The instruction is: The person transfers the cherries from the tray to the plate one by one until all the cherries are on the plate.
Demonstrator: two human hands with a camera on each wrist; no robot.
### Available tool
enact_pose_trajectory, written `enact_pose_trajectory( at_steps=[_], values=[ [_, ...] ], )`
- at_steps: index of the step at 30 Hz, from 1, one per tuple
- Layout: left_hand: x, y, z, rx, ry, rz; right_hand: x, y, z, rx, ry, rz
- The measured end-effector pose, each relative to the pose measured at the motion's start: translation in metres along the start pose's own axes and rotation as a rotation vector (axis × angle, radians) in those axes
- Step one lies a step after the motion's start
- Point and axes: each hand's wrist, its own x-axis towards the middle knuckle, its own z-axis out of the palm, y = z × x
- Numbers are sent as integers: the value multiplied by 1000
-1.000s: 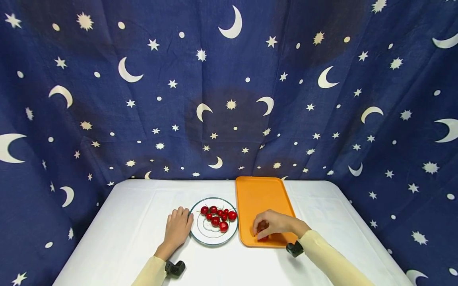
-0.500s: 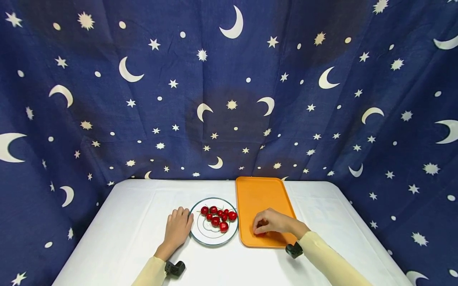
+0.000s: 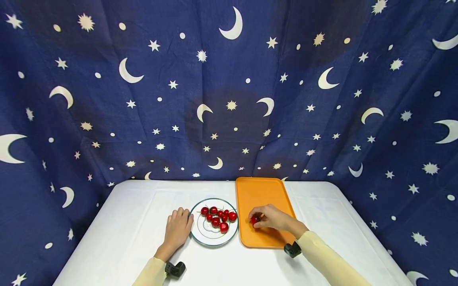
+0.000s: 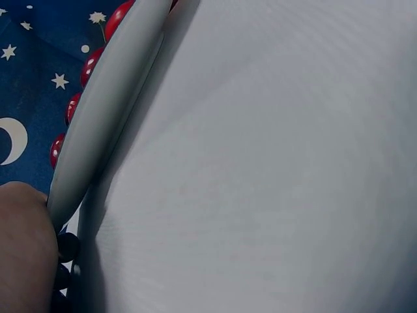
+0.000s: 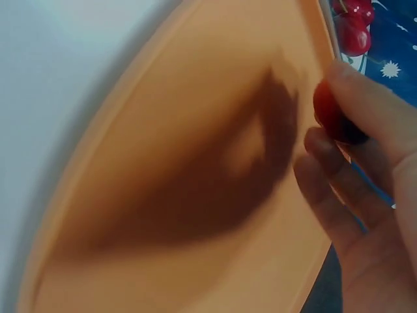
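My right hand (image 3: pixel 272 217) pinches a red cherry (image 3: pixel 255 220) between thumb and fingers, over the near half of an orange tray (image 3: pixel 261 192). The right wrist view shows that cherry (image 5: pixel 328 109) raised off the tray, its lower end dark. To the tray's left is a white plate (image 3: pixel 204 237) with a thin dark-green rim, bearing several red cherries (image 3: pixel 215 221), some with stems. Beside the plate's left edge my left hand (image 3: pixel 177 227) rests palm down on the cloth, its thumb side touching the rim. Its fingertips are mostly hidden in the left wrist view.
A white cloth (image 3: pixel 143 222) covers the table. Behind and on both sides hangs a dark blue curtain (image 3: pixel 229 87) printed with moons and stars. The plate stands close against the tray's left edge. Each wrist wears a small black camera (image 3: pixel 175 269).
My right hand has moved forward and a little left over the tray, bringing the cherry up with it. The left hand, plate and tray have stayed in place.
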Motion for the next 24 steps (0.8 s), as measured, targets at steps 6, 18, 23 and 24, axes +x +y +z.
enact_pose_trajectory(
  at_steps=[6, 18, 23, 24],
  values=[
    [-3, 0, 1, -6, 36, 16, 6, -4, 3, -20, 84, -32],
    [-1, 2, -1, -8, -2, 3, 21, -23, 9, -27, 170, -73],
    [-1, 1, -2, -3, -14, -4, 25, -27, 11, -2, 170, -65],
    [-1, 1, -2, -1, -9, -3, 26, -28, 12, -3, 168, -61]
  ],
)
